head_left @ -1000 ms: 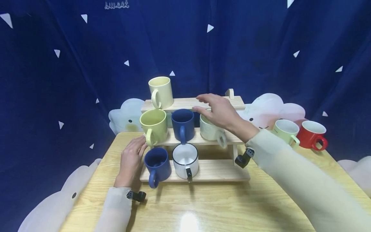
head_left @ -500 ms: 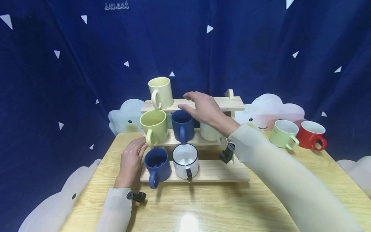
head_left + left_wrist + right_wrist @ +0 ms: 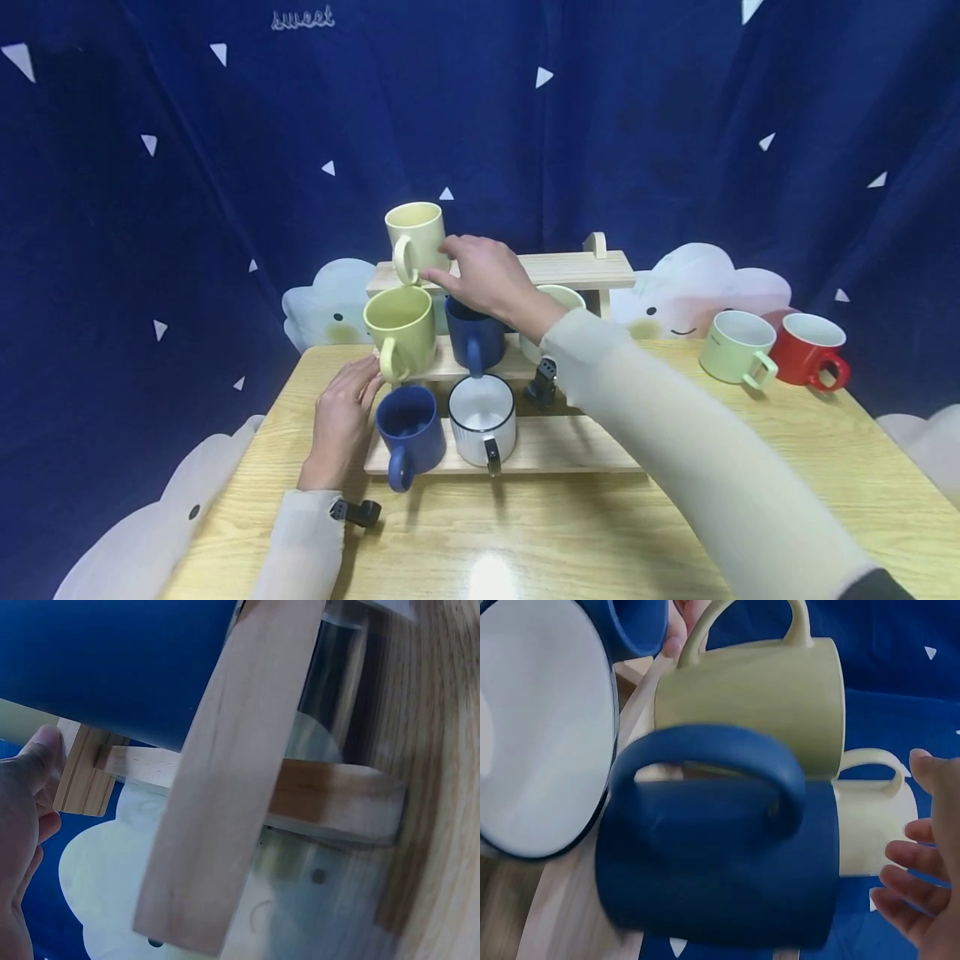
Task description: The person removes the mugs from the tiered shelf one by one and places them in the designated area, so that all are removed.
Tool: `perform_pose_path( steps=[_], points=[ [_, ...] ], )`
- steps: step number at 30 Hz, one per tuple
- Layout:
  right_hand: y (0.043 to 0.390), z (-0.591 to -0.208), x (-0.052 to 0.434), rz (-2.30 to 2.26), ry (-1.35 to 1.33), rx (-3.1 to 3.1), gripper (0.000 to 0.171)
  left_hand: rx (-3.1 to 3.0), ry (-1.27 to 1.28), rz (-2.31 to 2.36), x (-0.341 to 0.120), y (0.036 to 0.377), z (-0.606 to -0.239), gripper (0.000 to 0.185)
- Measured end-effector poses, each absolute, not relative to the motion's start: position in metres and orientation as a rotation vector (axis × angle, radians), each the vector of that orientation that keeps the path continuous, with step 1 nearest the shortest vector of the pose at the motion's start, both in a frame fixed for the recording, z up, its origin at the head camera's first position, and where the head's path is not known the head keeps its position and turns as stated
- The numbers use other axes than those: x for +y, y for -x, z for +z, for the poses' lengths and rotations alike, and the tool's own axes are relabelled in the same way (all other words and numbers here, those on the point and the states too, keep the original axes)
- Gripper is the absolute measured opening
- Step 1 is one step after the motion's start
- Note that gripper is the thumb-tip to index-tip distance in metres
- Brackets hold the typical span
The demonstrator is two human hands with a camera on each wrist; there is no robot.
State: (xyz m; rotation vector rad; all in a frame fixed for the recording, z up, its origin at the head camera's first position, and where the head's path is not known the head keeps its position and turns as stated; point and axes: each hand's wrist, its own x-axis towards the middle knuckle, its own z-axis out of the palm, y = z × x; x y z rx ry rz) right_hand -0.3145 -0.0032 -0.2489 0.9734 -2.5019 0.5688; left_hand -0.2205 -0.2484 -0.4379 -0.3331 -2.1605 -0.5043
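On the top tier of the wooden rack, at its left end, a pale yellow mug is standing upright, handle toward the viewer.

- Right hand: reaching across the rack, fingers spread and loosely bent, fingertips arriving at the pale yellow mug's side by the handle; not yet wrapped round it, and real contact cannot be told.
- Left hand: lying on the desk with fingers relaxed and straight, touching the rack's left end just beside the lower navy mug.
- Middle tier: green mug, navy mug, cream mug partly hidden behind the right arm.
- Bottom tier: lower navy mug and white mug; the right half is lying bare.
- Desk, well apart at right: light green cup and red cup, touching or nearly so.

Progress, as a judgement: six mugs are sitting on the rack, two are waiting off it; the pale yellow mug is being approached, not lifted.

Change from earlier frames: the right hand has been travelling leftward from above the cream mug, uncovering it; the left hand is staying put.
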Motion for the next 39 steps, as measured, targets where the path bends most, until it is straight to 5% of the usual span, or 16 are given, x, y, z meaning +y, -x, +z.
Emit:
perform_pose_path(
  steps=[39],
  points=[
    [0.317, -0.259, -0.067, 0.447, -0.638, -2.473, 0.037, -2.169, 0.320, -0.520, -0.249, 0.221, -0.438, 0.029]
  ],
)
